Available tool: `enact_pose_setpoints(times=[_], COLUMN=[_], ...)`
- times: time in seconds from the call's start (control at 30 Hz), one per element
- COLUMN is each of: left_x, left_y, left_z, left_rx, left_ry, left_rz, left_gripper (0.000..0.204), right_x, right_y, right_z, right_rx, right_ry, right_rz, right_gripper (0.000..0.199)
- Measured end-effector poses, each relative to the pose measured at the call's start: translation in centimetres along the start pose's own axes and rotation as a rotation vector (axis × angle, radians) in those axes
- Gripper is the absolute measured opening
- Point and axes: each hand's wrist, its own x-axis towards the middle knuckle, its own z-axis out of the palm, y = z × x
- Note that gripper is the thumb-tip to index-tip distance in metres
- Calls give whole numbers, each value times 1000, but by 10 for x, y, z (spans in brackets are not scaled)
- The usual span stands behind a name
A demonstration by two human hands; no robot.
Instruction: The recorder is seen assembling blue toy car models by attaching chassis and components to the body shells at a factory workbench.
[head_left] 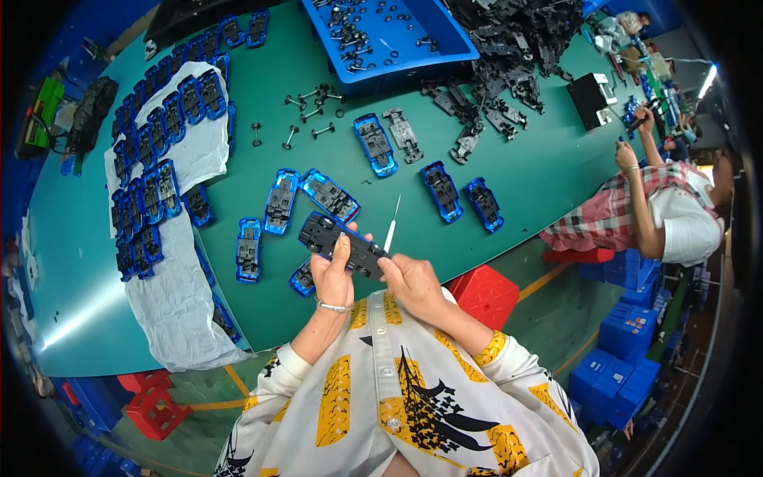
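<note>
Several blue toy-car bodies around the held black chassis.

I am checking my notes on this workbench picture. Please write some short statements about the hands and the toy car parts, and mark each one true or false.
1. Both hands hold one black toy car chassis together. True: the left hand and the right hand each have a grip on it.
2. The table is red. False: it is green; the stool beside it is red.
3. A blue tray with small black parts stands at the far side of the table. True.
4. The white screwdriver is in the right hand. False: it lies on the table just beyond the hands.
5. The blue toy car bodies at the left lie in rows on white sheets. True.
</note>
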Motion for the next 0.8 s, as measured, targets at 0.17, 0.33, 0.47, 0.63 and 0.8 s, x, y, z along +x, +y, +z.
enact_pose_setpoints(times=[0.17,0.33,0.47,0.63,0.8], left_x=[-3,-1,-2,22,26], left_y=[6,6,7,-9,-12], left_z=[4,1,7,-9,-20], left_rx=[-10,-23,7,-30,-220], left_ry=[-5,37,-13,4,7], left_rz=[5,12,14,-70,-275], left_gripper=[26,25,29,33,35], right_x=[1,6,8,20,17], right_y=[-1,8,12,21,23], right_z=[2,3,1,14,0], right_rx=[38,97,479,480,661], right_ry=[-79,-132,-298,-189,-253], right_rz=[140,159,248,262,269], right_gripper=[40,36,33,35,38])
